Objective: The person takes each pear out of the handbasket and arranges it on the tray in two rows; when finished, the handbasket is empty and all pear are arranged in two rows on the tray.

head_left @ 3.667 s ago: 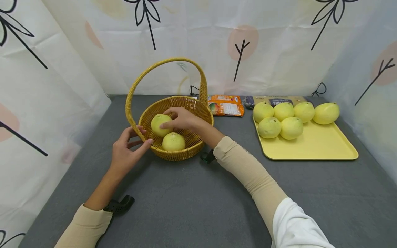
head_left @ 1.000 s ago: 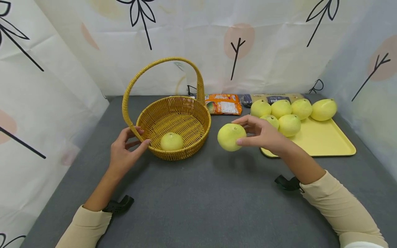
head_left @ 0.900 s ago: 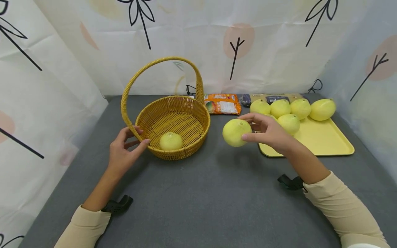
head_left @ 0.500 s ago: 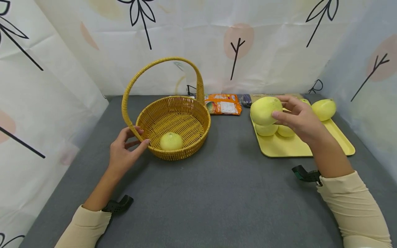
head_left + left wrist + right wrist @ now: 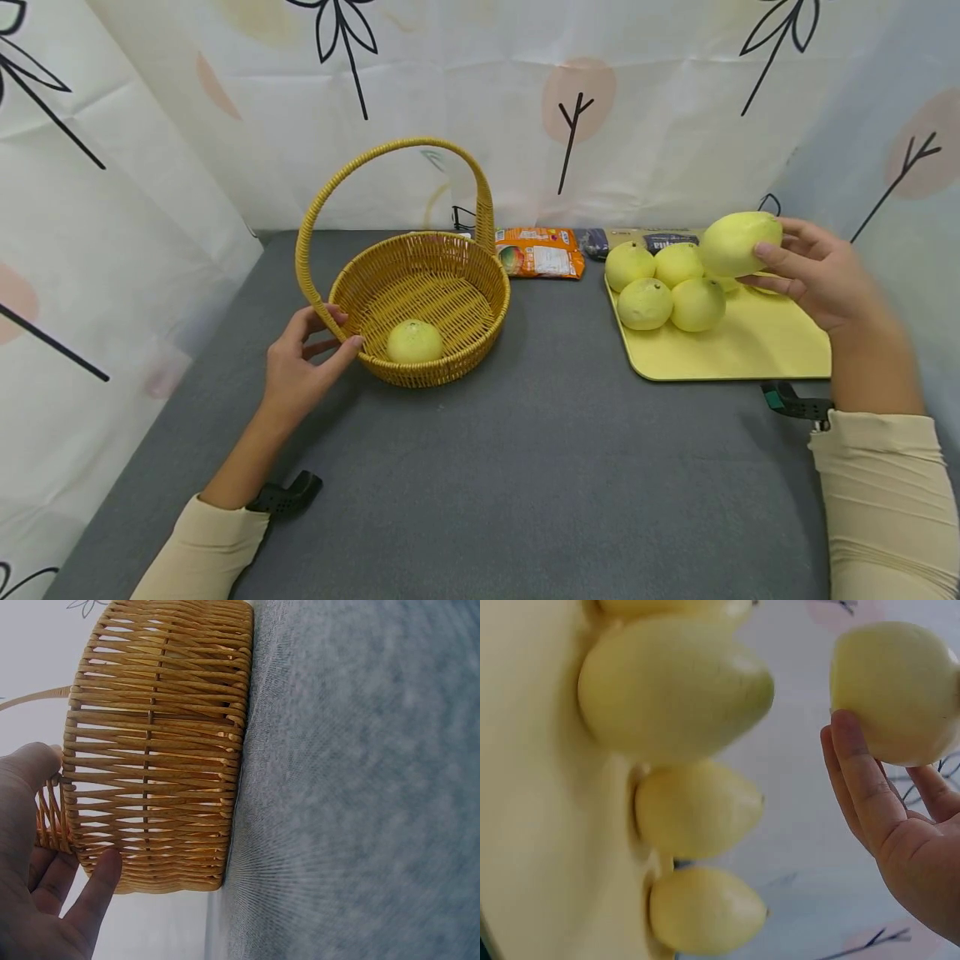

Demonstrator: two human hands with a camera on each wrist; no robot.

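Note:
A yellow wicker basket (image 5: 442,287) with a tall hoop handle stands on the grey table. My left hand (image 5: 303,371) grips its rim at the foot of the handle, thumb and fingers on either side. One yellow-green pomelo (image 5: 415,342) lies inside, near the front wall. To the right, my right hand (image 5: 828,275) holds another pomelo (image 5: 738,240) between thumb and fingers. In the right wrist view this held pomelo (image 5: 892,690) is raised, apart from those on the yellow tray (image 5: 772,342). Several pomelos (image 5: 697,305) sit at the tray's left and back, some partly hidden behind the held one.
An orange snack packet (image 5: 543,254) lies behind the basket's right side. Beside it a long dark-and-beige package (image 5: 671,240) stretches behind the tray. A patterned white cloth (image 5: 465,100) hangs around the back and sides of the table.
The right hand has lifted a pomelo from the basket and carried it rightward over the tray. Only one pomelo stays in the basket. The left hand keeps its grip on the basket.

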